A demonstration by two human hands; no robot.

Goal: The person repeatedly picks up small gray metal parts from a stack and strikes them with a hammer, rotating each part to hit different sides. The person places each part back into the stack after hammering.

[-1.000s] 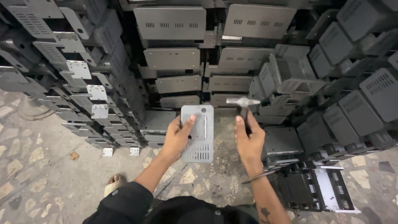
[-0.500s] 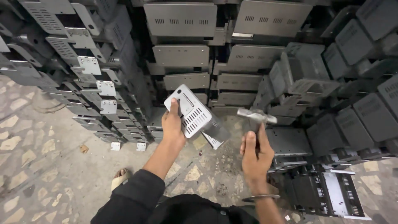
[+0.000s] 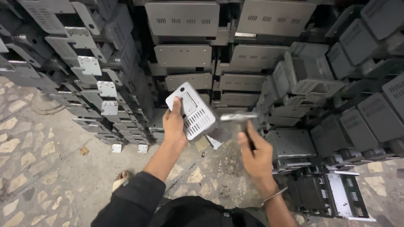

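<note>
My left hand [image 3: 175, 125] grips a light grey metal cover plate [image 3: 194, 112] with vent slots, tilted with one corner up, thumb on its face. My right hand [image 3: 256, 155] holds a small hammer [image 3: 240, 118] by its dark handle; the steel head is blurred just right of the plate's lower edge. A thin bangle sits on my right wrist. Both hands are in front of stacked grey metal cases.
Grey metal computer-case shells are piled in a wall behind [image 3: 185, 54], at the left [image 3: 84, 71] and at the right [image 3: 357, 113]. An opened dark chassis [image 3: 328, 197] lies at the lower right. The stone-chip floor [image 3: 46, 168] shows at the left, with my foot [image 3: 120, 180] on it.
My left hand has turned the plate from flat upright to tilted and lifted it. My right hand with the hammer has moved in toward the plate's lower right edge.
</note>
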